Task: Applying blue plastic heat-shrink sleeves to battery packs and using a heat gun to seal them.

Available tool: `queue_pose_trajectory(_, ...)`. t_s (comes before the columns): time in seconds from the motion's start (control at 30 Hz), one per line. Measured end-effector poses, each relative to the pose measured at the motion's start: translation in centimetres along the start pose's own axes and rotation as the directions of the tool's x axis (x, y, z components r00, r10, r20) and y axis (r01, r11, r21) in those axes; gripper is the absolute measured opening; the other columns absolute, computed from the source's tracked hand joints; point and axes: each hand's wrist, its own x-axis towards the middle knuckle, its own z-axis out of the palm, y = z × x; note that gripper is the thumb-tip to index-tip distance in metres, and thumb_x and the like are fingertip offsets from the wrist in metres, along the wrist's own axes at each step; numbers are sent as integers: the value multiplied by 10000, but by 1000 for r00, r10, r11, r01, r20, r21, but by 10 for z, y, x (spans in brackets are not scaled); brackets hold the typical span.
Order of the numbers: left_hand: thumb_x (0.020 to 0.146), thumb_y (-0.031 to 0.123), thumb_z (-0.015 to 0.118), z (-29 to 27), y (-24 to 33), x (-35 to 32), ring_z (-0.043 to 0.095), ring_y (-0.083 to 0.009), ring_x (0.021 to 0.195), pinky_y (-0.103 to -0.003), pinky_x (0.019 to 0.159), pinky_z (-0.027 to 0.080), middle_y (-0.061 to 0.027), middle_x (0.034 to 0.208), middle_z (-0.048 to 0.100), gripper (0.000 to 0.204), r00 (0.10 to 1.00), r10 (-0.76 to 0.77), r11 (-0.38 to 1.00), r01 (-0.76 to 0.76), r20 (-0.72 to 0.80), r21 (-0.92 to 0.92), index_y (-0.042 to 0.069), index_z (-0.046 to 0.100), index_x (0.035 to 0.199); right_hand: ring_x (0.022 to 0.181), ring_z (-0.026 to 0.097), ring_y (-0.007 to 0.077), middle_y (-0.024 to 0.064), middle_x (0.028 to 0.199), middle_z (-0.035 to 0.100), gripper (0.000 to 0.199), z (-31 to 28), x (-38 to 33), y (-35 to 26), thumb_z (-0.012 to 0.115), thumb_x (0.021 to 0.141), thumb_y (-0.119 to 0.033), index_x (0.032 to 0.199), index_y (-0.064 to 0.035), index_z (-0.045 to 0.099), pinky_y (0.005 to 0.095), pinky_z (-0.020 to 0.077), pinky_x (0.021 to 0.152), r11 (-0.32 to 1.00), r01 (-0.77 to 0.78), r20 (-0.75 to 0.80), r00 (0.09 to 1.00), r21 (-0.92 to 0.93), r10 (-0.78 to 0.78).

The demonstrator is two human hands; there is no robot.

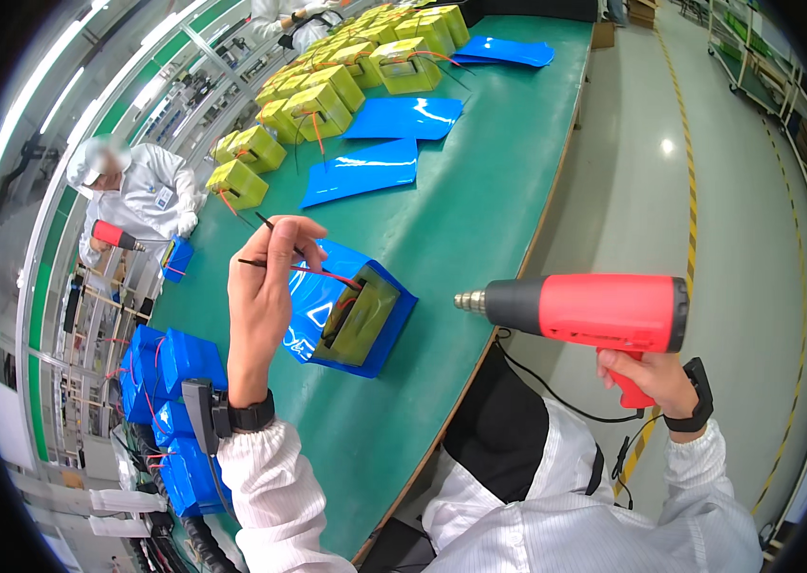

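Observation:
My right hand is wrapped round the handle of a red and black heat gun, held off the table's right edge. Its metal nozzle faces left, toward a yellow-green battery pack in a loose blue film sleeve. The pack's near end shows bare at the sleeve's mouth, and the film sticks out past it. Above the pack, my left hand is closed on the pack's red and black wires, between thumb and fingers. The nozzle and the pack are apart.
Several yellow-green packs stand in rows along the far green table, beside flat blue film sleeves. Several blue-wrapped packs lie at the left edge. Across the table, a co-worker holds another heat gun. A black cord trails below mine.

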Motion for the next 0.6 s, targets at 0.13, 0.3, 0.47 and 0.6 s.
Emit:
queue_pose_trajectory(0.13, 1120, 302, 409, -10, -7, 5, 611, -116, 705, -265, 713, 515, -37, 770, 601, 396, 999, -28, 1000, 28, 36, 7, 14, 590, 918, 645, 633, 134, 35, 770, 645, 215, 11, 5, 0, 691, 979, -198, 1101, -33, 630, 289, 521, 611, 997, -70, 31, 997, -11, 71)
queue_pose_trajectory(0.3, 1119, 316, 410, -6, -1, 12, 599, -120, 695, -279, 708, 494, -36, 707, 585, 416, 997, -38, 999, 36, 63, 28, 30, 556, 855, 632, 629, 132, 33, 746, 641, 231, 14, 6, 10, 694, 980, -215, 1102, -29, 631, 287, 516, 591, 999, -45, 42, 998, 12, 45)
queue_pose_trajectory(0.47, 1117, 329, 414, -6, 1, 19, 592, -131, 690, -292, 705, 479, -37, 669, 582, 436, 996, -41, 999, 39, 82, 28, 35, 540, 821, 617, 622, 129, 31, 755, 641, 240, 17, 7, 11, 695, 979, -221, 1104, -27, 631, 283, 515, 584, 999, -28, 15, 999, -30, 28)
queue_pose_trajectory(0.6, 1116, 335, 414, -7, 0, 19, 589, -129, 684, -286, 693, 476, -30, 661, 568, 437, 996, -69, 998, 68, 60, 13, 41, 538, 818, 648, 641, 159, 59, 775, 638, 239, 20, 12, 4, 649, 1001, -189, 1159, -16, 600, 302, 523, 610, 996, -87, 40, 996, 23, 86)
